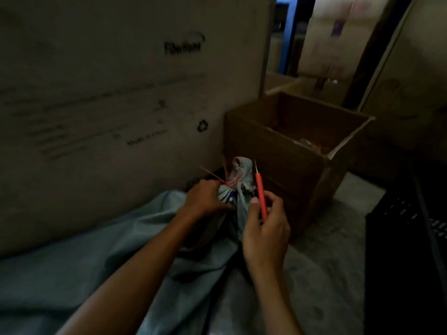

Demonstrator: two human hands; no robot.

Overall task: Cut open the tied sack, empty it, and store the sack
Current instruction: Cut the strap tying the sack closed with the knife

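A pale blue-grey sack (101,267) lies on the floor in front of me, its bunched neck (242,172) standing up and bound with a thin red tie (229,183) whose loose end sticks out to the left. My left hand (205,197) grips the sack just below the tie. My right hand (264,230) holds a red-handled cutter (261,194) upright, its thin blade pointing up just right of the neck, a little apart from the tie.
A large printed carton (121,93) rises like a wall on the left. An open brown cardboard box (297,170) stands right behind the sack's neck. A dark crate (406,238) sits at the right, with more cartons behind. The floor is grey concrete.
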